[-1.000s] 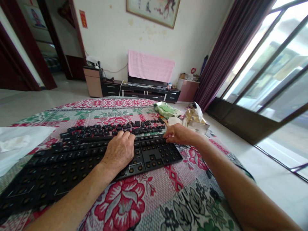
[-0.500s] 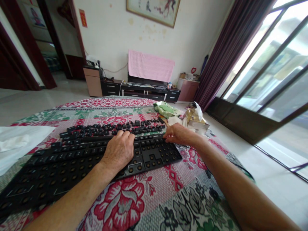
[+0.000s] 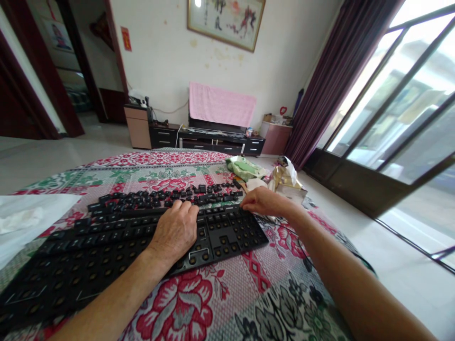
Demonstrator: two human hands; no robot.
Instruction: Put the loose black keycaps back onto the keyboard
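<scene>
A black keyboard (image 3: 223,236) lies across the patterned tablecloth, with most of its keycaps off and round key sockets bare. Some keycaps still sit in its upper left rows. My left hand (image 3: 177,229) rests over its middle, fingers curled down at the back edge. At the back right corner, my right hand (image 3: 261,201) has its fingers pinched together; whatever is between them is hidden. A thin tan piece (image 3: 243,185) shows just behind those fingers. Loose black keycaps (image 3: 142,199) lie heaped in a band behind the keyboard.
Behind my right hand are white tissue (image 3: 256,183), a green packet (image 3: 245,166) and a gold-and-white tissue pack (image 3: 286,180). A white sheet (image 3: 35,218) covers the table's left side. A dark cable (image 3: 302,244) runs along the right.
The view has tilted up slightly, so everything sits a little lower. My right hand stays at the keyboard's back right corner with only a slight shift; my left hand keeps its place.
</scene>
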